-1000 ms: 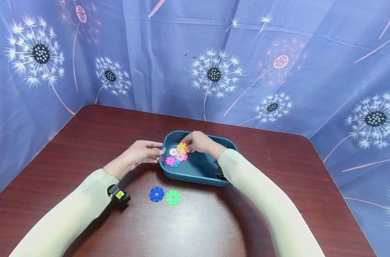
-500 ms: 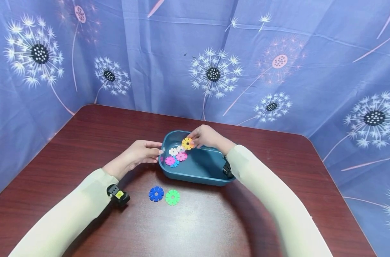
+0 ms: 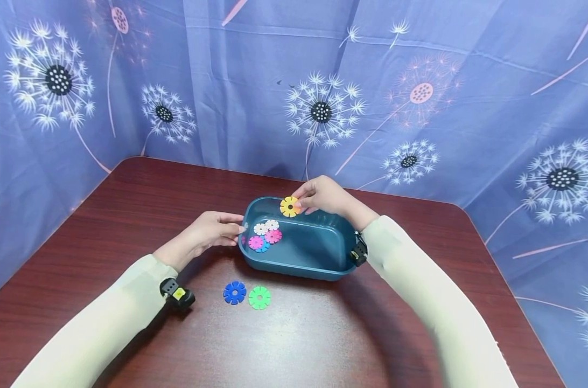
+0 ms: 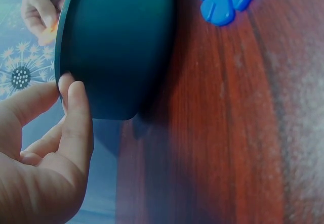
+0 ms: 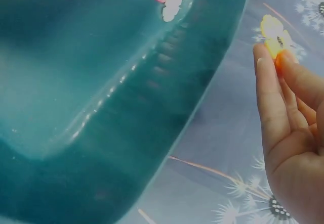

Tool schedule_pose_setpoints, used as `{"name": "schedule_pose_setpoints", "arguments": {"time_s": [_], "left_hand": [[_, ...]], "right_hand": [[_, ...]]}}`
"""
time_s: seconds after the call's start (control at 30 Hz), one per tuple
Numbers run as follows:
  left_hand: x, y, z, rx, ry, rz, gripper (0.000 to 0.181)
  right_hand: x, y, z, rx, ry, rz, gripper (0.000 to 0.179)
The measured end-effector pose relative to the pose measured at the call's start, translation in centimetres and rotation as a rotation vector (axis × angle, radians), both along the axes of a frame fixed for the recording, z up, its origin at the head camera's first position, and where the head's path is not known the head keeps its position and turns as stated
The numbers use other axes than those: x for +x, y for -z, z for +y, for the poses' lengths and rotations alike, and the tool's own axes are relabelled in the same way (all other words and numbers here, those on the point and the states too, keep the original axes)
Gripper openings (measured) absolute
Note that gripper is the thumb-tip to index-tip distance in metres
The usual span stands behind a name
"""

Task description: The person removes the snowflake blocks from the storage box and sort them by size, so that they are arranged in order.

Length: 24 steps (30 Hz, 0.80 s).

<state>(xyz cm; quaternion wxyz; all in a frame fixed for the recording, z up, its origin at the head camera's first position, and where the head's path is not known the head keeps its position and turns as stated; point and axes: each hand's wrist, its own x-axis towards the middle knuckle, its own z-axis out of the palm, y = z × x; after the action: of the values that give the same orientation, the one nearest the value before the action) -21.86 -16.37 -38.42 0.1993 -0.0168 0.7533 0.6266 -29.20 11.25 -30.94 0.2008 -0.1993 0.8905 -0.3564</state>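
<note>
A dark teal plastic basin (image 3: 303, 265) sits mid-table, and my left hand (image 3: 212, 233) pinches its left rim; in the left wrist view the thumb and fingers (image 4: 77, 113) meet at the rim's edge. My right hand (image 3: 325, 195) holds a yellow flower-shaped plastic disc (image 3: 288, 207) between thumb and fingertips, over the basin's far rim. The right wrist view shows the yellow disc (image 5: 274, 34) pinched at its lower edge. Inside the basin's left end lie several more discs: white (image 3: 260, 229), pink (image 3: 273, 236) and light blue (image 3: 262, 246).
In front of the basin, a dark blue disc (image 3: 234, 292) and a green disc (image 3: 259, 297) lie flat, side by side on the brown wooden table (image 3: 294, 345). A blue curtain with dandelion prints (image 3: 255, 97) stands along the table's back and sides.
My right hand has lifted the yellow disc from the pile in the basin and carried it up, back and to the right. The left hand has stayed at the rim.
</note>
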Motion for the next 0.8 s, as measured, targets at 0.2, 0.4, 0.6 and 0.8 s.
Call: {"name": "schedule_pose_setpoints", "arguments": {"time_s": [0.2, 0.4, 0.6, 0.8], "left_hand": [[0.0, 0.0, 0.1, -0.001, -0.001, 0.001, 0.053], [-0.1, 0.1, 0.0, 0.005, 0.001, 0.001, 0.054], [-0.1, 0.2, 0.0, -0.005, 0.007, 0.002, 0.054], [-0.2, 0.2, 0.0, -0.012, 0.013, 0.012, 0.054]], "right_hand": [[2.2, -1.0, 1.0, -0.025, 0.013, 0.002, 0.027], [5.2, -0.8, 2.1, -0.126, 0.010, -0.036, 0.024], [8.1, 0.7, 3.4, -0.271, 0.042, -0.151, 0.023], [10.4, 2.1, 4.2, -0.340, 0.127, -0.231, 0.024]]}}
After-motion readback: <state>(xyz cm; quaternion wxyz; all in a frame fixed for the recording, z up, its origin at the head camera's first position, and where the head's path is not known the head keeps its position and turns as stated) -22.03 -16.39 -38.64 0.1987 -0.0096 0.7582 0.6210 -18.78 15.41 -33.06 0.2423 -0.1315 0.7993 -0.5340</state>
